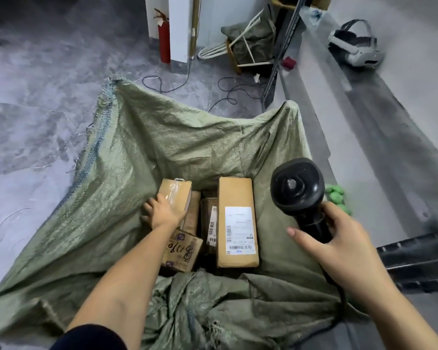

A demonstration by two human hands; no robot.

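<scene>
The grey marbled floor (36, 97) fills the left and far side of the view. On it stands a big green woven sack (127, 152), its mouth spread wide open, its near edge crumpled in folds under the person's arms. To the right runs a grey bench (402, 122), with a white headset (354, 44) lying on its far end.

Cardboard boxes lie at the bottom of the sack. The largest, a long box (235, 193), lies flat on the right side with a white shipping label facing up. Left of it a darker parcel (209, 218) stands on edge, its barcode strip showing. At the far left is a taped box (175, 190), tilted, and nearer lies a small box (185, 251) with handwriting on top, partly under the left forearm.

The left hand (161, 210) reaches down into the sack and rests on the taped box, its fingers curled over the box's left edge, gripping it. The right hand (339, 246) is above the right edge of the sack and holds a black scanner (297, 188) by the handle, fingers wrapped round it, the thumb stretched out to the left. The scanner's head points away from the person, above the sack's right wall.

Far off, a red extinguisher (164, 39) stands against a white pillar, and black cables (228, 89) trail over the floor.
</scene>
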